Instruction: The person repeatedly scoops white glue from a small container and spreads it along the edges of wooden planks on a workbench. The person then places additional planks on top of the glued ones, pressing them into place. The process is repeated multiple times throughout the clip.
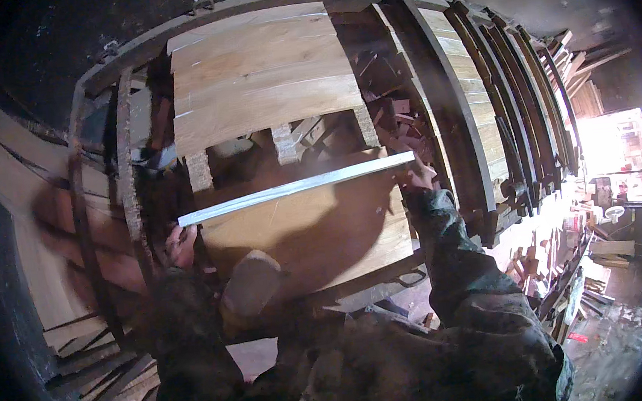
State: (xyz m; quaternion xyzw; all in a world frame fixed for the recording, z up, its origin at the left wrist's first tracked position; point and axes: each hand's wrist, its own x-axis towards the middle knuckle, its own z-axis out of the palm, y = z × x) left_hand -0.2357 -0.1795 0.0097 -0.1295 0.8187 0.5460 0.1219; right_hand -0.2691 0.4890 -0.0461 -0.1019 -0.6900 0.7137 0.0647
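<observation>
Wooden board (297,186); hands (181,245) (421,175) partly hidden

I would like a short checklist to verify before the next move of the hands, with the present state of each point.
1. Left hand on the left end of the pale strip: ok.
2. Right hand on the right end of the strip: ok.
3. Upper panel and lower panel closed together: not ok, a gap shows between them, crossed by narrow bars.
4. Strip lifted free of the lower panel: cannot tell from this one view.
5. Pale blunt object off the lower panel: cannot tell, it is blurred and overlaps the panel's near-left part.
</observation>
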